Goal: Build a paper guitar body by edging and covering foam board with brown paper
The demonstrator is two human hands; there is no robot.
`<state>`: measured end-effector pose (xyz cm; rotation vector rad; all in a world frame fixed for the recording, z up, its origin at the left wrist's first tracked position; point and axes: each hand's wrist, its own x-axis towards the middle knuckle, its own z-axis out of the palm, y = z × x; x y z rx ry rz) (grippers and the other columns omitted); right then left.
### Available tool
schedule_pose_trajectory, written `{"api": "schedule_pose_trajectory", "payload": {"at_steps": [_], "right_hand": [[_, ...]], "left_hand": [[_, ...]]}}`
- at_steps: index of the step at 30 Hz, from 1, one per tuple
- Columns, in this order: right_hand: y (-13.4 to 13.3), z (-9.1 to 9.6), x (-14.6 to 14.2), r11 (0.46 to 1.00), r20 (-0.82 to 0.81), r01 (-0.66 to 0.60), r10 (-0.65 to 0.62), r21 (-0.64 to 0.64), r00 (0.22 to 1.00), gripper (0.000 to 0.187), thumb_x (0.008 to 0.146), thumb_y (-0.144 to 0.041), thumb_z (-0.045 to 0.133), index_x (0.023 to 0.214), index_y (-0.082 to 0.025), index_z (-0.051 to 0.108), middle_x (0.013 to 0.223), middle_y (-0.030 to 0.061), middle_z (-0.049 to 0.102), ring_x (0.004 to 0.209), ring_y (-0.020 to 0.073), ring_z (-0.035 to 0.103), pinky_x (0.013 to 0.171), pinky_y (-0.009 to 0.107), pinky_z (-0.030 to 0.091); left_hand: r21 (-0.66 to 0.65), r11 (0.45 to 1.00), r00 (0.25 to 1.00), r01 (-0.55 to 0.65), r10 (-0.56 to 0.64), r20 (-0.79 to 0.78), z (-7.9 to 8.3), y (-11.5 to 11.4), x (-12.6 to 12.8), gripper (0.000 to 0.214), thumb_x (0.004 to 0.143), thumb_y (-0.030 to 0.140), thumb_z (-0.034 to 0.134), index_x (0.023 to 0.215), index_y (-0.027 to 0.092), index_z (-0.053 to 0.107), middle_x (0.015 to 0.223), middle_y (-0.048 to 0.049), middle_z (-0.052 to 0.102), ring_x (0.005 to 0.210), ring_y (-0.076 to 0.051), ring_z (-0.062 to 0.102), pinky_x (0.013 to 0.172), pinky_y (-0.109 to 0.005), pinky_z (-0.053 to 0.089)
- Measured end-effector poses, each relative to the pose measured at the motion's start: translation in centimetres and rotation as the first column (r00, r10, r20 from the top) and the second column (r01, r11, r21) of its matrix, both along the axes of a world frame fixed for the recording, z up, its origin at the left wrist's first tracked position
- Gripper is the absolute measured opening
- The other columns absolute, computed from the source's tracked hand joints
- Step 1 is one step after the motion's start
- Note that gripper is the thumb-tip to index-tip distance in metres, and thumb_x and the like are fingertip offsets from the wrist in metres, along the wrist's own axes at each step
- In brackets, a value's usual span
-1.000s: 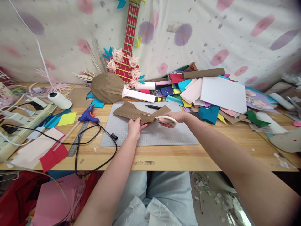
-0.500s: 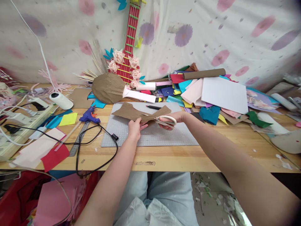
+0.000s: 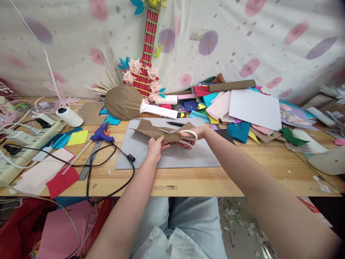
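Here the left hand (image 3: 155,148) pinched brown paper (image 3: 150,130); the right hand (image 3: 201,133) gripped scissors (image 3: 189,132) over the mat (image 3: 194,158), a pen (image 3: 175,123) just behind.

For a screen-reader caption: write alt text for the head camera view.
The left hand holds a brown cardboard piece above a grey cutting mat while the right hand holds cream-handled scissors at its edge. On the wooden table lie a blue glue gun and a heap of coloured paper.
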<state>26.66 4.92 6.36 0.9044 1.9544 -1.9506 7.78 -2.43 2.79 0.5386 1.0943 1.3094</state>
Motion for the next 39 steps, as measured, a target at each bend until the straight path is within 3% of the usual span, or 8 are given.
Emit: {"api": "schedule_pose_trajectory", "payload": {"at_steps": [6,13,18,24,29,34,39], "right_hand": [[0.2,-0.7,0.0,0.999,-0.084,0.040,-0.041,-0.009,0.996,0.077,0.072,-0.080,0.034,0.093,-0.010,0.058,0.064,0.0001,0.046,0.051,0.0075,0.041,0.041,0.020,0.029],[0.6,-1.2,0.0,0.999,-0.174,0.005,-0.010,-0.032,0.985,0.062,0.076,-0.072,0.043,0.081,-0.012,0.055,0.058,-0.0030,0.040,0.048,0.0064,0.036,0.042,0.020,0.030],[0.8,-1.2,0.3,0.999,-0.148,0.046,-0.045,0.009,0.988,0.060,0.072,-0.072,0.051,0.081,-0.012,0.053,0.057,-0.0041,0.040,0.047,0.0059,0.036,0.041,0.019,0.027],[0.2,-0.4,0.7,0.992,-0.082,0.074,-0.066,0.103,0.994,0.057,0.073,-0.069,0.052,0.077,-0.012,0.051,0.055,-0.0048,0.039,0.047,0.0054,0.036,0.041,0.018,0.027],[-0.9,0.6,1.3,0.988,-0.085,0.018,-0.004,0.154,0.996,0.065,0.073,-0.074,0.045,0.084,-0.011,0.055,0.056,-0.0035,0.042,0.048,0.0065,0.039,0.043,0.020,0.030],[-1.8,1.0,3.0,0.978,-0.083,-0.117,0.132,0.173,0.988,0.074,0.077,-0.075,0.032,0.100,-0.010,0.058,0.064,0.0009,0.051,0.050,0.0074,0.042,0.045,0.021,0.030],[-1.8,1.1,4.6,0.981,-0.093,-0.127,0.141,0.144,0.986,0.075,0.079,-0.075,0.029,0.104,-0.010,0.058,0.067,0.0027,0.054,0.052,0.0081,0.043,0.046,0.021,0.030]], "left_hand": [[-0.007,1.000,1.000,0.002,-0.002,-0.004,0.0,0.0,0.0,0.009,0.080,0.008,0.051,0.087,0.009,0.055,0.078,-0.0063,0.065,0.056,-0.012,0.064,0.046,-0.023,0.053],[-0.007,1.000,1.000,0.005,-0.005,-0.001,0.0,0.0,0.0,0.011,0.079,0.008,0.051,0.088,0.008,0.057,0.080,-0.0091,0.065,0.061,-0.015,0.066,0.048,-0.024,0.053],[-0.036,0.999,1.000,0.001,0.000,0.008,0.0,0.1,0.0,0.006,0.079,0.011,0.051,0.082,0.008,0.056,0.072,-0.0073,0.063,0.058,-0.015,0.064,0.048,-0.024,0.053],[-0.057,0.983,0.984,-0.174,0.175,0.016,-0.2,0.9,-1.0,0.014,0.082,0.025,0.054,0.089,0.014,0.051,0.076,-0.0048,0.061,0.060,-0.013,0.063,0.053,-0.028,0.057],[0.052,0.952,0.951,-0.301,0.304,-0.051,-0.6,1.4,-1.6,0.015,0.079,0.015,0.056,0.088,0.019,0.044,0.090,-0.0020,0.060,0.068,-0.010,0.061,0.060,-0.030,0.058],[0.173,0.946,0.952,-0.273,0.292,-0.089,-0.8,1.5,-1.6,0.013,0.080,0.018,0.057,0.085,0.021,0.045,0.096,-0.0016,0.061,0.076,-0.011,0.061,0.062,-0.026,0.057],[0.215,0.949,0.959,-0.229,0.257,-0.116,-0.7,1.4,-1.2,0.013,0.080,0.021,0.058,0.086,0.021,0.047,0.097,-0.0025,0.062,0.082,-0.013,0.062,0.065,-0.026,0.057]]}}
